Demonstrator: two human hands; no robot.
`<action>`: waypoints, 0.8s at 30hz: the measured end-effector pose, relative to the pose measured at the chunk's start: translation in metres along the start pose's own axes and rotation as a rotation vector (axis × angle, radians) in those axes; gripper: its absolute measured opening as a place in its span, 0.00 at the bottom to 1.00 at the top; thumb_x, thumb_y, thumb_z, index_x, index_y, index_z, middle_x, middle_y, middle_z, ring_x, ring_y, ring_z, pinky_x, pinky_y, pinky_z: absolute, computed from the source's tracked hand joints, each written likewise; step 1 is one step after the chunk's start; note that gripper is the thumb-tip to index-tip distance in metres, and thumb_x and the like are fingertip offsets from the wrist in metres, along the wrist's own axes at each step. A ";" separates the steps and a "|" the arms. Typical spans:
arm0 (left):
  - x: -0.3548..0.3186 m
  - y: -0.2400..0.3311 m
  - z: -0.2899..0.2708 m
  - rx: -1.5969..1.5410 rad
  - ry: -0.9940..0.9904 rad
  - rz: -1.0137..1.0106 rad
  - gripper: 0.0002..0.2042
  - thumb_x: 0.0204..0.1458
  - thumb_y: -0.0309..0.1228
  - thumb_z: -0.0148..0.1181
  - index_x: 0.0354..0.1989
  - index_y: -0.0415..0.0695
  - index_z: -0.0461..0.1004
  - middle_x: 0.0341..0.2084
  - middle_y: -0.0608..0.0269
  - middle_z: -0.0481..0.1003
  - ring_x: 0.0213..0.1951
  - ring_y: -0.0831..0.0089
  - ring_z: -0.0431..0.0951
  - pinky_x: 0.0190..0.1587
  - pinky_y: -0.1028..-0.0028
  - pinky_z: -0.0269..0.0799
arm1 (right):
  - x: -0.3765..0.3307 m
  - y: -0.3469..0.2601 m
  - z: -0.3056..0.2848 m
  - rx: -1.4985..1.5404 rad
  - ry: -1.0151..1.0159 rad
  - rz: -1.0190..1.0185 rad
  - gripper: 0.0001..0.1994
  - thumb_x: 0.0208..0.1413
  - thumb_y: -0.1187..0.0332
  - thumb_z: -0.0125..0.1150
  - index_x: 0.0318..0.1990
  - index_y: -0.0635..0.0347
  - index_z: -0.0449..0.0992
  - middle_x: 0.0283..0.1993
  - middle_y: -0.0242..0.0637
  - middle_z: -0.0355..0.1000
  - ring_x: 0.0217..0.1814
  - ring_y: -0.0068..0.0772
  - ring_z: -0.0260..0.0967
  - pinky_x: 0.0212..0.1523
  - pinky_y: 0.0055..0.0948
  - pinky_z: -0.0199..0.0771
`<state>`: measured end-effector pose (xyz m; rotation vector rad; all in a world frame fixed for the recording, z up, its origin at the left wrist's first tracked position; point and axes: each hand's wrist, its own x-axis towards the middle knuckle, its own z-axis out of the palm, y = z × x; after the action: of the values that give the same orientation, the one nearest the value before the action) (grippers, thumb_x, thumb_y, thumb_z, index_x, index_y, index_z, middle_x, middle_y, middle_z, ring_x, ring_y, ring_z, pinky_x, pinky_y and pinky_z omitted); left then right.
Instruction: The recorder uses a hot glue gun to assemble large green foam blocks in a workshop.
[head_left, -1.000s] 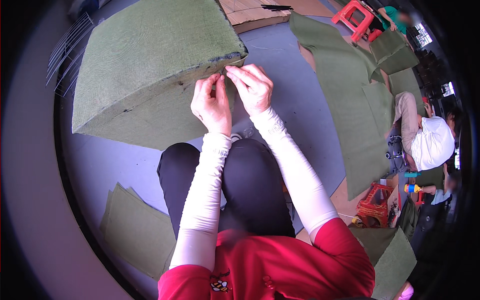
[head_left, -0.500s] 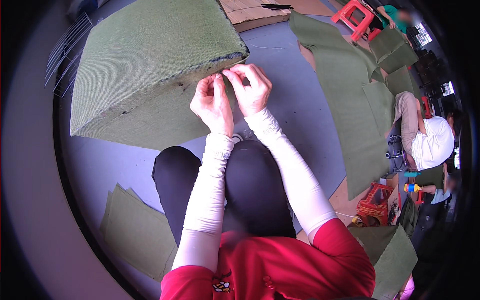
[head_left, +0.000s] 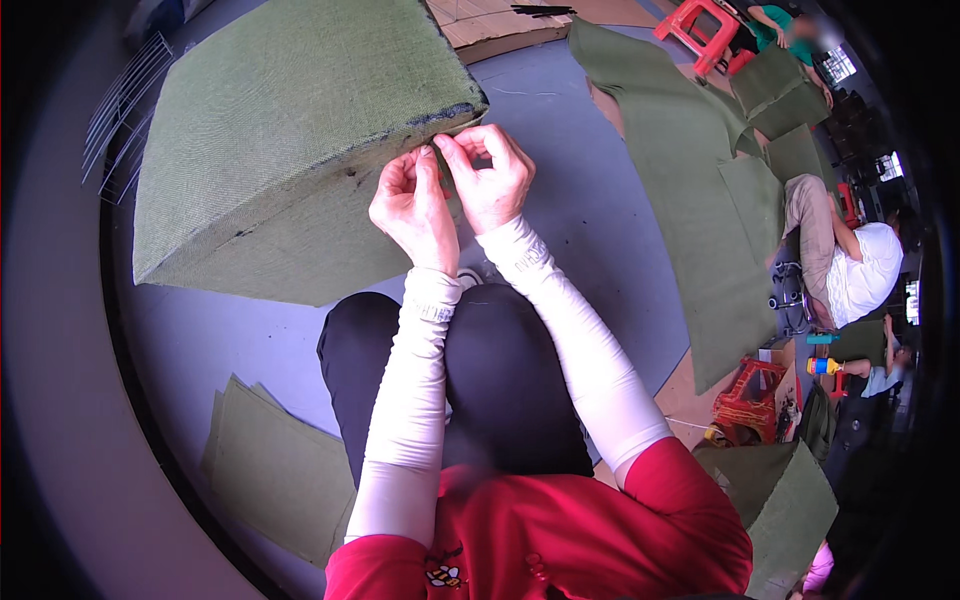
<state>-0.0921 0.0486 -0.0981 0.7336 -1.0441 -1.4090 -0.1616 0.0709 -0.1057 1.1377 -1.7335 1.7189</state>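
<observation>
A large block covered in coarse green fabric (head_left: 290,120) stands in front of me, with dark marks along its near edge. At its right corner, my left hand (head_left: 418,205) is closed, thumb and forefinger pinched together close to the edge. My right hand (head_left: 490,175) pinches right beside it, its thumb nearly meeting the left fingertips. Whatever lies between the fingers is too small to make out; it sits at the fabric edge.
Green fabric sheets (head_left: 270,470) lie on the floor at left, and a long green sheet (head_left: 680,200) spreads at right. Beyond are a red stool (head_left: 700,30), a red crate-like stool (head_left: 748,395), a wire rack (head_left: 125,110), and a seated person in white (head_left: 865,270).
The block and both hands appear shifted slightly left in the picture. Both hands keep their pinch at the block's corner.
</observation>
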 end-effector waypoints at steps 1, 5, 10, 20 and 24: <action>0.001 -0.001 -0.001 -0.009 0.010 0.000 0.07 0.54 0.25 0.61 0.31 0.32 0.75 0.18 0.69 0.72 0.19 0.86 0.67 0.20 0.84 0.64 | 0.000 -0.001 0.001 0.007 -0.014 0.033 0.11 0.43 0.68 0.72 0.23 0.54 0.71 0.19 0.26 0.69 0.17 0.28 0.67 0.26 0.28 0.64; 0.002 -0.002 -0.002 -0.032 0.012 0.007 0.07 0.54 0.25 0.61 0.31 0.32 0.75 0.19 0.67 0.73 0.20 0.85 0.68 0.21 0.83 0.65 | 0.000 -0.004 -0.001 0.017 -0.028 0.029 0.10 0.44 0.69 0.70 0.24 0.55 0.71 0.20 0.28 0.70 0.19 0.30 0.68 0.26 0.30 0.65; 0.003 -0.002 -0.003 -0.008 -0.001 0.024 0.07 0.54 0.26 0.61 0.31 0.32 0.75 0.19 0.66 0.74 0.19 0.84 0.69 0.21 0.82 0.66 | 0.001 -0.004 -0.004 -0.019 -0.051 -0.044 0.08 0.48 0.70 0.67 0.25 0.57 0.72 0.24 0.31 0.72 0.24 0.34 0.71 0.27 0.34 0.68; 0.005 -0.003 -0.002 -0.013 -0.006 0.022 0.07 0.53 0.26 0.61 0.30 0.32 0.75 0.18 0.66 0.73 0.19 0.84 0.68 0.21 0.82 0.66 | 0.002 -0.006 -0.003 -0.006 -0.064 0.036 0.08 0.47 0.70 0.68 0.26 0.57 0.73 0.24 0.31 0.73 0.23 0.34 0.71 0.28 0.33 0.69; 0.006 -0.005 -0.003 0.028 -0.023 0.027 0.07 0.53 0.26 0.61 0.30 0.32 0.76 0.18 0.67 0.73 0.19 0.84 0.68 0.22 0.82 0.66 | 0.002 -0.005 -0.002 0.026 -0.050 0.046 0.08 0.47 0.70 0.68 0.26 0.57 0.73 0.24 0.32 0.73 0.22 0.34 0.71 0.27 0.33 0.69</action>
<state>-0.0920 0.0422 -0.1029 0.7228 -1.0900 -1.3851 -0.1595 0.0727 -0.1012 1.1699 -1.7848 1.7585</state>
